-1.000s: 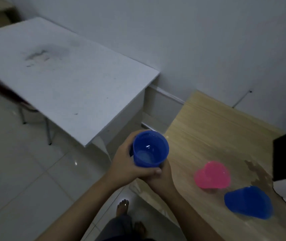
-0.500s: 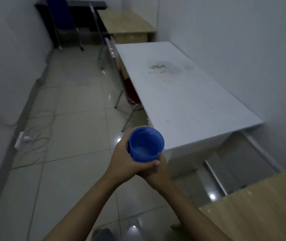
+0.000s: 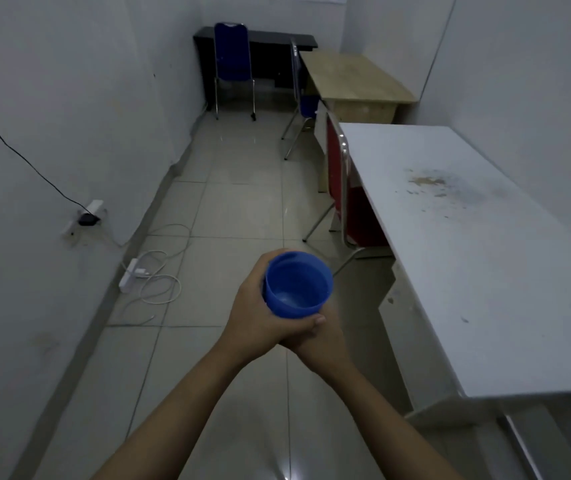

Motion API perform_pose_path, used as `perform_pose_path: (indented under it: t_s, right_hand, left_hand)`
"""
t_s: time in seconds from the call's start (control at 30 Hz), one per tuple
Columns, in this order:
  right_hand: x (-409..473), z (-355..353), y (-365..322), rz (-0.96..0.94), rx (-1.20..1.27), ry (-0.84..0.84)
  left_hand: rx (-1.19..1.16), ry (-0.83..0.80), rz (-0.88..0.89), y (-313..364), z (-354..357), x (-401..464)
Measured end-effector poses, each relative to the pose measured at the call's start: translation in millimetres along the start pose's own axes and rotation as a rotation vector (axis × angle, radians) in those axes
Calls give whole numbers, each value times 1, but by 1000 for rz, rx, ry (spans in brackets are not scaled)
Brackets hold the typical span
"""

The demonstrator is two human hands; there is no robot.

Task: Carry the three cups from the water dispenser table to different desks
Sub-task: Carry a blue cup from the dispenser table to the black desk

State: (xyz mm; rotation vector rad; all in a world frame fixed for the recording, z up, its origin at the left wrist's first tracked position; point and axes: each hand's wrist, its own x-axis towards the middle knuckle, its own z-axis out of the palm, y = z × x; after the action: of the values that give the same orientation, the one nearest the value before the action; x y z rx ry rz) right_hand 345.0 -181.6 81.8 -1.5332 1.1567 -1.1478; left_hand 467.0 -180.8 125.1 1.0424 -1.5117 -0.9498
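A blue plastic cup (image 3: 297, 285) is held upright in front of me over the tiled floor, its open mouth facing up. My left hand (image 3: 254, 313) wraps around its left side. My right hand (image 3: 318, 336) cups it from underneath, fingers overlapping the left hand. A white desk (image 3: 467, 244) runs along the right wall, just right of the cup. Farther back stand a wooden desk (image 3: 353, 76) and a black desk (image 3: 263, 38). The other two cups are out of view.
A red chair (image 3: 343, 188) is tucked at the white desk. A blue chair (image 3: 232, 53) stands at the black desk, another chair (image 3: 299, 95) by the wooden one. A power strip with white cables (image 3: 149, 275) lies by the left wall.
The view has swung left, away from the wooden table with the pink and blue cups, toward the room's length. Both hands keep the same hold on the blue cup.
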Motion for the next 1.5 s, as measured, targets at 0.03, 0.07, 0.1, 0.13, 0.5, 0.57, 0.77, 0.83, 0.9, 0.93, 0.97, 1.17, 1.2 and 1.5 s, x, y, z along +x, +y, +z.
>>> perform_pose_path:
  t_s: [0.03,0.07,0.1,0.13,0.5,0.57,0.77,0.83,0.9,0.93,0.97,1.17,1.2,1.5]
  right_hand:
    - [12,9,0,5,-10,-8]
    - [25,17,0,12,-23,-16]
    - [38,24,0,18,-33,-21]
    - [51,31,0,19,-34,-24]
    - [229,78,26,-24,-49,-52]
    - [270,82,34,-32,-51,-64]
    - [397,84,50,-32,-36,-90]
    - [440,86,54,-40,-42,-103]
    - [480,89,60,-48,-65,-116]
    - [501,92,63,-49,-75,-120]
    - [521,94,67,-46,-83,-124]
    - [656,114,98,-46,-137,-133]
    - [681,118,103,-50,-152,-129]
    - [904,161,131,20,-157,-76]
  left_hand:
    - [6,-1,-1,-5,-11,9]
    - [10,0,-3,-9,-22,18]
    - [14,0,-6,-14,-31,28]
    - [17,4,-9,-19,-40,39]
    - [49,92,-4,-86,-110,188]
    - [56,97,2,-100,-120,222]
    - [84,121,-7,-131,-145,338]
    - [75,136,-13,-142,-154,376]
    - [57,146,-22,-155,-163,412]
    - [47,152,-26,-163,-168,431]
    - [37,154,-26,-170,-173,449]
    - [13,143,-43,-227,-211,570]
    - [21,136,-45,-236,-219,592]
    - [30,40,-66,-306,-302,803]
